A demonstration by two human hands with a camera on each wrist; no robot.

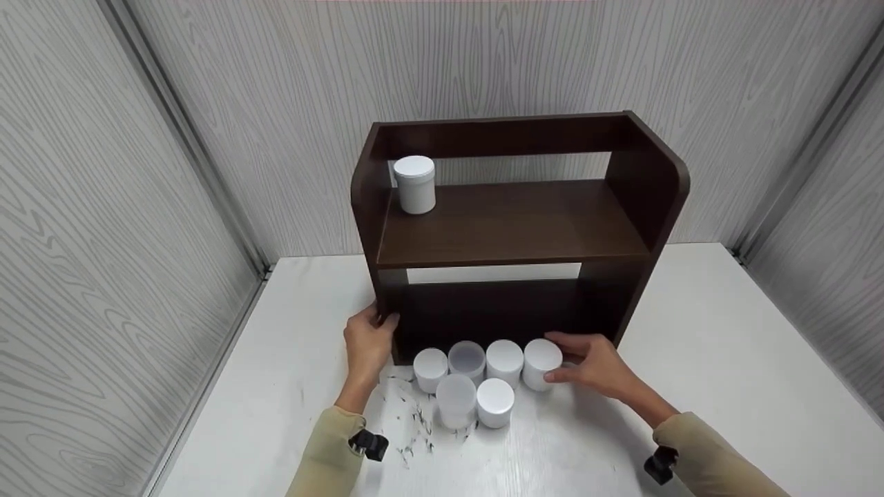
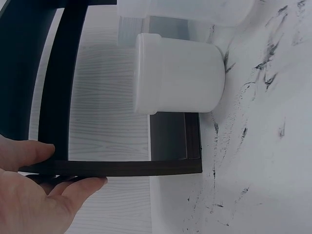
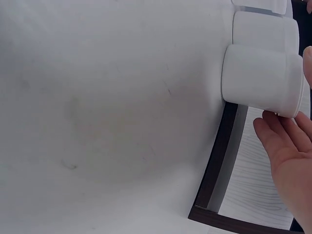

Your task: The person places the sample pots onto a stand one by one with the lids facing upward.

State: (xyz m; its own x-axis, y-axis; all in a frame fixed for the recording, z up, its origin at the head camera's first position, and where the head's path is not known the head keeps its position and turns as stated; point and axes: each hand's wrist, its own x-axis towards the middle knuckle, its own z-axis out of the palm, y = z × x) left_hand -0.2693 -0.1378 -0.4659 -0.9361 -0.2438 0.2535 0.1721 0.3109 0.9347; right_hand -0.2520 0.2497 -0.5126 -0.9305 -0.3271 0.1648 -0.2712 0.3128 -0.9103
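My left hand (image 1: 368, 343) grips the left side panel of a dark brown two-tier shelf (image 1: 514, 224), thumb on the inner face and fingers outside. The left wrist view shows this panel (image 2: 126, 168) beside a white lidded jar (image 2: 183, 74). My right hand (image 1: 599, 364) holds the rightmost white jar (image 1: 542, 362) near its lid, thumb in front and fingers behind. That jar stands upright on the table at the end of a row before the lower shelf. Left of it are a white jar (image 1: 504, 362), a translucent jar (image 1: 467, 360) and another white jar (image 1: 430, 368).
In front of the row stand a translucent jar (image 1: 456, 400) and a white jar (image 1: 495, 402). One white jar (image 1: 416, 185) sits at the left of the upper shelf. Dark scuffs mark the white table (image 1: 242, 414). Wood-patterned walls (image 1: 276, 103) enclose it.
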